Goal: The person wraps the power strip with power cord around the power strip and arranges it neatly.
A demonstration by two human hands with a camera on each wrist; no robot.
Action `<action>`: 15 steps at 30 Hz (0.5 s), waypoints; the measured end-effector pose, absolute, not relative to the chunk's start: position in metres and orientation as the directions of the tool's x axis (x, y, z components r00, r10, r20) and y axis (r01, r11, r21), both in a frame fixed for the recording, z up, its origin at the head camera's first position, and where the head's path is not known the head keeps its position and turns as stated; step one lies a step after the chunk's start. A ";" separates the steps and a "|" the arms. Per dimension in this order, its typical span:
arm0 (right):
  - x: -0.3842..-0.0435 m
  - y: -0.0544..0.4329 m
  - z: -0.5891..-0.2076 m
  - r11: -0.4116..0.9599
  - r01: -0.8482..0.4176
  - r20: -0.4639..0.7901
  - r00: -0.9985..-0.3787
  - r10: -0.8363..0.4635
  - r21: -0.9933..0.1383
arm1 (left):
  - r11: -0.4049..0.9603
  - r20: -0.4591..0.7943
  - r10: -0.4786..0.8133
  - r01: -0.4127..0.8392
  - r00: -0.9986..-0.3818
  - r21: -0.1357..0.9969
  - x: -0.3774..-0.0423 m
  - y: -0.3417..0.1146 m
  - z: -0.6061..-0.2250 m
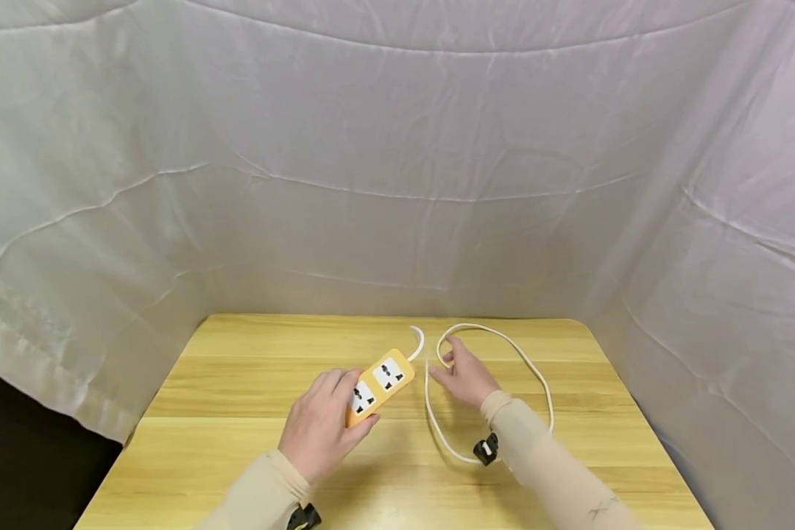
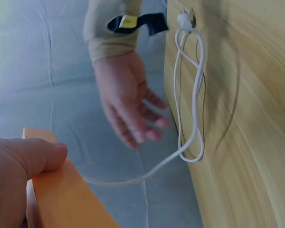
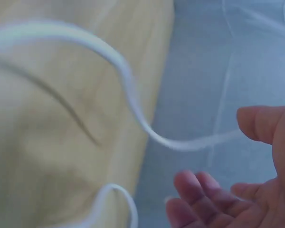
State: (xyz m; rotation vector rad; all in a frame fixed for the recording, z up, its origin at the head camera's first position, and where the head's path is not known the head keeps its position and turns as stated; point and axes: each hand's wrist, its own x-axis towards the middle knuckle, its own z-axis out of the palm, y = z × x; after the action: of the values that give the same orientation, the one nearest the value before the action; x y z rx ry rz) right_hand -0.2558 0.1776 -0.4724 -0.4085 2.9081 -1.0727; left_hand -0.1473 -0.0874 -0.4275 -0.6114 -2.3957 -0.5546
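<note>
My left hand grips an orange power strip, its thumb along the near edge and its fingers over the far side. White socket faces look up, and the strip tilts up to the right. A white cable leaves its far end and loops over the table on the right. My right hand is beside the loop, its fingers loosely bent and thumb apart. In the right wrist view the cable passes behind the thumb, with nothing held. The left wrist view shows the white plug, prongs outward, at the cable's end.
The wooden table has rounded far corners. Pale grey fabric hangs behind it and along both sides. A dark gap shows at the lower left. Black wrist cameras, one by the right forearm, ride on both sleeves.
</note>
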 end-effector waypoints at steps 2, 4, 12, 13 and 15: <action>-0.261 0.179 -0.461 0.733 -0.274 0.124 -0.959 -0.253 -0.623 | 0.801 0.647 0.301 0.554 -0.701 0.228 -0.146 -0.088 -0.426; -0.267 0.179 -0.451 0.728 -0.334 0.172 -0.941 -0.291 -0.599 | 0.792 0.656 0.311 0.569 -0.688 0.221 -0.146 -0.089 -0.425; -0.283 0.168 -0.434 0.644 -0.568 0.251 -0.816 -0.520 -0.512 | 0.738 0.651 0.396 0.646 -0.647 0.193 -0.141 -0.087 -0.420; -0.284 0.167 -0.435 0.630 -0.587 0.259 -0.802 -0.539 -0.508 | 0.732 0.651 0.405 0.654 -0.642 0.189 -0.140 -0.086 -0.420; -0.286 0.167 -0.437 0.608 -0.610 0.267 -0.782 -0.563 -0.507 | 0.719 0.656 0.418 0.671 -0.628 0.185 -0.139 -0.085 -0.419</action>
State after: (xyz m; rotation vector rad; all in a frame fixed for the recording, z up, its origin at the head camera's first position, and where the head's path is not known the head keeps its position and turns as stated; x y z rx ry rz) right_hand -0.2862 0.1666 -0.4367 -1.0556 2.8887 -0.9601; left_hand -0.1386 -0.0851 -0.4194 -0.8236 -2.3297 -0.5604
